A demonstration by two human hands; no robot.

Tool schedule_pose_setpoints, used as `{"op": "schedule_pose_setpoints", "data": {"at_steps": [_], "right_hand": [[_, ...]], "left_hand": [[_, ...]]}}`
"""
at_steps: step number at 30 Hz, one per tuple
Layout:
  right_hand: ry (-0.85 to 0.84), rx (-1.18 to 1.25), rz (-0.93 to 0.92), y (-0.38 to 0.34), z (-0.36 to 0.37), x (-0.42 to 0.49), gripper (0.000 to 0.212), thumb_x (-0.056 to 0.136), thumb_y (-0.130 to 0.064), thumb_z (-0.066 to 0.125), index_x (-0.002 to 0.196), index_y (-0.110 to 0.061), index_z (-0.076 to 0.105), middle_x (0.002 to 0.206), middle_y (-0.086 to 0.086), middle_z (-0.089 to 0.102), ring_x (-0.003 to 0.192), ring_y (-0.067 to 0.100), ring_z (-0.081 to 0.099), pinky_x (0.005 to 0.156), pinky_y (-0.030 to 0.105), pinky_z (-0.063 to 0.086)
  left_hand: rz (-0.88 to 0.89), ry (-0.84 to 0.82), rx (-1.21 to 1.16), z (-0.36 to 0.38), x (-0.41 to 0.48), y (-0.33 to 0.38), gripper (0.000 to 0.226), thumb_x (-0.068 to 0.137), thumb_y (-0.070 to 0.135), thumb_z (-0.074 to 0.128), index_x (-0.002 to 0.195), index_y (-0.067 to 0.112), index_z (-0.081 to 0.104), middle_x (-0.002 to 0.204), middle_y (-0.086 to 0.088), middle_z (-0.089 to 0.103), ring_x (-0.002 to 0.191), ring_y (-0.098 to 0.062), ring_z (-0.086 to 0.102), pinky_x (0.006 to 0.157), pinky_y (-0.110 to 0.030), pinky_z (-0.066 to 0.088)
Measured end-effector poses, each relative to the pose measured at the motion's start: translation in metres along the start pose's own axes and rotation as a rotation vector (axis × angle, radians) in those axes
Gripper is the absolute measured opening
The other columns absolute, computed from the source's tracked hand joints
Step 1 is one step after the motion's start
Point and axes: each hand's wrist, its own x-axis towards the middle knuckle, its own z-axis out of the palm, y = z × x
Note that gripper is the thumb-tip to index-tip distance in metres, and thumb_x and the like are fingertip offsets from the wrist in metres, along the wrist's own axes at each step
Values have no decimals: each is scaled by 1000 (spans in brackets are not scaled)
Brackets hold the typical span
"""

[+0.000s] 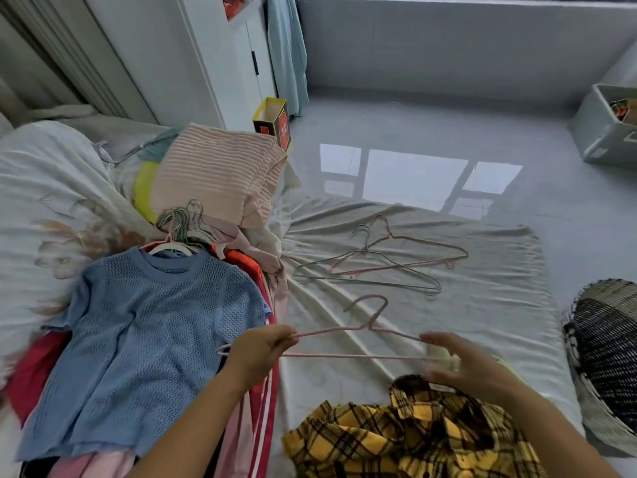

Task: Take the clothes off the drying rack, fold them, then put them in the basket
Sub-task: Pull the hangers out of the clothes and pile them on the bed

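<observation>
My left hand (256, 353) is closed around the left arm of a pink hanger (348, 356); the thumb and fingers pinch the thin wire, and the hanger is held above the bed, with its hook pointing away from me. My right hand (462, 367) is at the other end of this hanger. The fingers are spread and a little bent, but this hand is blurred, so I cannot tell whether it grips the wire or only touches it.

Just below my right hand lies a yellow checked shirt (413, 432), crumpled on the pale sheet (465, 305), off the hanger. On my left side there is a pile of clothes. The top one is a blue knit top (148, 339), lying flat with a white hanger in its neck. Red and pink clothes show under it. A bunch of hanger hooks (179, 222) comes out at the far end of the pile.

Further away on the sheet lie two bare hangers, a second pink hanger (424, 242) and a green hanger (375, 283), which cross each other. The woven basket (606, 357) stands at the right edge of the bed, near my right arm. A folded pink striped blanket (213, 174) rests at the far left, and behind it a yellow and red box (274, 122) stands on the shiny floor (413, 125). A grey storage box (599, 136) is at the far right.
</observation>
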Motion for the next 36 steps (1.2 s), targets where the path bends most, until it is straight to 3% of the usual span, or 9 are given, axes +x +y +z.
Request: {"op": "schedule_pose_setpoints", "data": {"at_steps": [2,8,13,20,24,27,29,33,36], "right_hand": [[43,3,119,26,3,11,70,42,-92,53,90,-41,56,95,-15,60,90,9,57,76,16,43],[97,406,233,17,31,38,16,91,-8,56,82,-4,69,66,6,66,56,13,61,47,10,40],[386,644,246,20,39,79,16,91,-9,56,84,-7,70,70,11,71,39,4,42,37,11,33],[530,530,339,37,5,150,22,95,-19,51,82,-18,68,56,-1,67,30,6,35,31,9,28],[709,247,291,159,-20,226,28,76,-70,54,97,-54,62,104,2,67,82,11,62,67,2,43],[740,84,67,189,-36,294,48,84,-53,60,127,-55,38,141,-1,37,121,0,41,108,47,30],[751,47,64,187,-36,305,48,79,-57,63,123,-55,45,141,22,34,113,-22,34,104,68,16],[716,87,233,36,30,252,39,87,-7,61,123,4,54,127,34,50,118,42,47,100,50,34],[542,87,200,-33,94,221,35,92,-3,54,126,2,54,132,24,51,122,39,45,102,45,33]], "left_hand": [[-29,-48,-21,-7,13,-20,63,68,82,29,97,33,57,65,14,54,68,-8,55,61,-21,39],[-161,-152,-67,-7,63,-58,39,78,52,47,95,26,70,71,17,59,75,-6,59,68,-26,40],[-172,-25,235,-3,101,-95,68,81,42,66,141,24,39,141,-1,42,131,-21,37,105,-38,27],[-593,-72,-78,-4,70,-188,47,87,12,62,131,0,47,131,-21,48,123,-31,44,102,-31,31],[-690,-115,10,-19,66,-239,47,93,14,54,136,2,40,137,-19,40,123,-31,43,103,-35,33],[-693,-98,66,-31,83,-261,50,93,18,55,137,2,38,139,-20,38,124,-33,43,103,-37,33],[-662,-62,93,-36,98,-270,54,92,17,57,138,-1,37,140,-20,36,127,-33,39,105,-37,30],[-614,21,155,-43,136,-296,68,88,18,62,144,-1,26,151,-18,23,139,-32,24,113,-40,23],[-495,-89,393,-40,165,-313,75,90,18,58,149,8,13,158,-8,4,144,-28,9,116,-42,17]]}}
